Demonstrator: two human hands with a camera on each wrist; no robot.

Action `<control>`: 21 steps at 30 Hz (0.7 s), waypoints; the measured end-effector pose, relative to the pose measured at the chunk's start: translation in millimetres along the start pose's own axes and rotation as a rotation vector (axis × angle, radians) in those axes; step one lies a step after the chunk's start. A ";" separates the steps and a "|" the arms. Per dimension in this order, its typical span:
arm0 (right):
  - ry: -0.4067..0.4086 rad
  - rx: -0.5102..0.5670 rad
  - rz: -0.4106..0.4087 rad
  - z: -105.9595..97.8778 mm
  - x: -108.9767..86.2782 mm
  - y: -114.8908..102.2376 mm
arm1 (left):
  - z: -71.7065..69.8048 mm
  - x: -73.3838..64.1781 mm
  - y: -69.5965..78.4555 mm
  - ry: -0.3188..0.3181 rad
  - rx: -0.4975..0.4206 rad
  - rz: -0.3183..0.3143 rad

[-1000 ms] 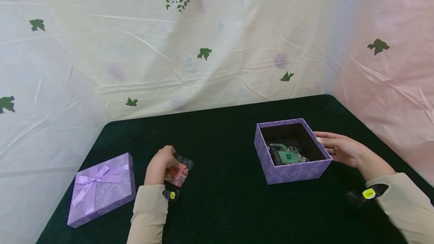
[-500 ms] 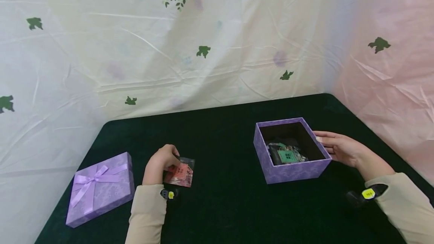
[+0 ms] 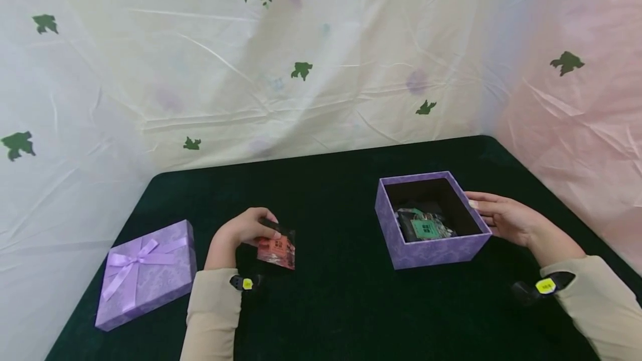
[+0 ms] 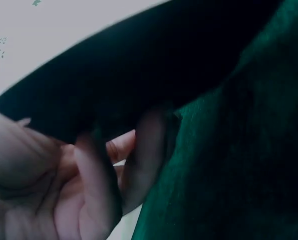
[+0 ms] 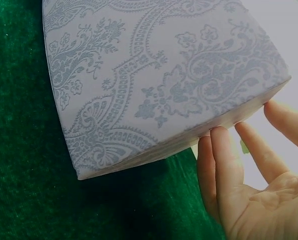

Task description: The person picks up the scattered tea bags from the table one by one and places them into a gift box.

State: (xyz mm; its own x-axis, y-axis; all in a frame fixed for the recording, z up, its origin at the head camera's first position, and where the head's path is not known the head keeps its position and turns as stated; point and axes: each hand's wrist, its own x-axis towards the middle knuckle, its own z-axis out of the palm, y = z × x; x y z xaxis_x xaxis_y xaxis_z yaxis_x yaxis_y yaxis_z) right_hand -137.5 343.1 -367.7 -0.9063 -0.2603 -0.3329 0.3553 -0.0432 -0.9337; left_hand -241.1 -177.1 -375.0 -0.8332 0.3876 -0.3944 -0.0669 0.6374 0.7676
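Observation:
In the head view my left hand [image 3: 246,227] pinches a small flat packet [image 3: 277,252] with a red label and a dark upper part, above the dark green cloth. The left wrist view shows the packet's dark back [image 4: 138,65] over the curled fingers [image 4: 96,185]. On the right, my right hand [image 3: 519,222] touches the side of an open purple patterned box [image 3: 431,252] with fairly straight fingers, thumb close to the rim. Up close, the right fingertips [image 5: 220,135] meet the box's edge. Inside the box lies a dark packet with a green label [image 3: 425,229].
A purple lid [image 3: 155,278] with a ribbon bow [image 3: 135,262] lies at the left of the table. Dark green cloth [image 3: 326,294] covers the table between lid and box. Pale fabric walls [image 3: 341,105] with leaf and bird shapes rise behind and on both sides.
My left hand has moved slightly right and up with the red-labelled packet, turning it so its label shows more. The right hand and the box have stayed in place.

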 end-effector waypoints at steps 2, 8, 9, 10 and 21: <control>0.000 0.004 0.001 -0.8 -0.4 0.4 | 0.2 1.5 0.4 -0.003 -0.017 0.010; -0.044 0.025 0.001 -2.8 -1.3 -0.2 | -0.3 3.8 3.1 -0.062 -0.108 0.052; -0.052 0.030 0.002 -2.8 -1.7 -0.6 | -0.7 3.9 3.7 -0.078 -0.124 0.056; -0.060 0.035 0.002 -2.8 -2.0 -0.9 | -1.1 3.8 4.2 -0.091 -0.138 0.058; -0.041 0.054 0.028 2.7 -6.1 -6.1 | -1.5 2.7 12.5 -0.161 -0.207 0.094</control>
State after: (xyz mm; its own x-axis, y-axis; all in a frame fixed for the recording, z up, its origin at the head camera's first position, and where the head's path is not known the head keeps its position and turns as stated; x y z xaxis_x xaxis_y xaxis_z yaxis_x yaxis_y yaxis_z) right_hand -133.5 342.3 -359.6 -0.8862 -0.3014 -0.3519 0.3932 -0.0874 -0.9153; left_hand -245.0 -169.0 -365.6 -0.7440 0.5502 -0.3792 -0.1177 0.4507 0.8849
